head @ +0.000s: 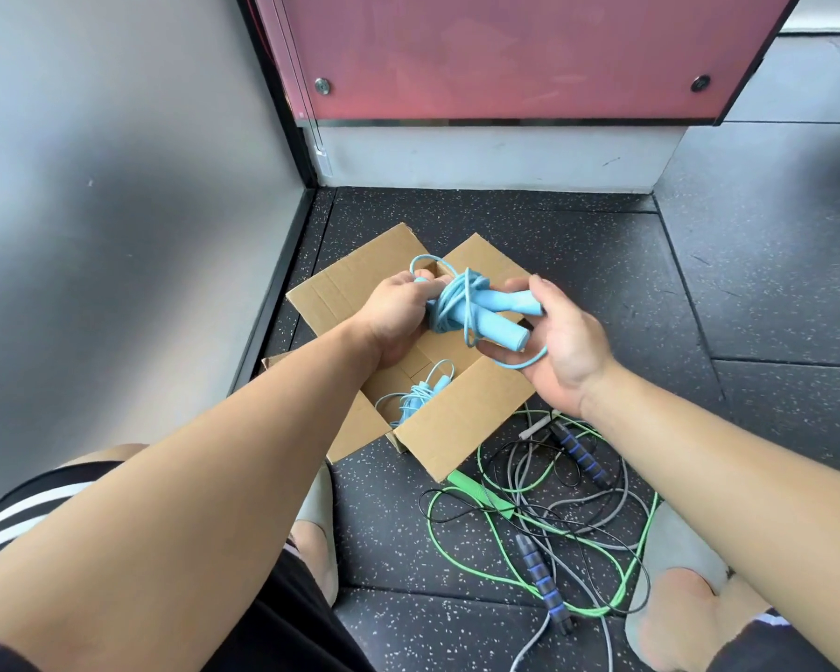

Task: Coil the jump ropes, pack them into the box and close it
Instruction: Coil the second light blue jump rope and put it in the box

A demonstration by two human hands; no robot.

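The light blue jump rope (459,303) was bundled between both hands, held above the open cardboard box (461,429). The left hand (396,315) had its fingers curled round the coiled cord end, with one loop sticking up past the knuckles. The right hand (561,349) lay palm up at the other end, thumb pressed on the upper of the two blue handles (503,327). Its fingers were mostly hidden under them, so they seemed to be cupping the handles from below. One slack loop of cord hung across the right palm.

A second blue rope (415,395), already coiled, lay in the near corner of the box, whose flaps stood spread outward.

The box sat on a black speckled rubber floor (578,264), in a corner formed by a grey wall (117,186) on the left and a pink panel (505,50) behind.

Just right of the box, near the person's feet, loose ropes lay tangled together: a green rope (461,557), a grey rope with black-and-blue handles (580,453) and a thin black cord (437,518). Two grey slippers (317,497) flanked the tangle.
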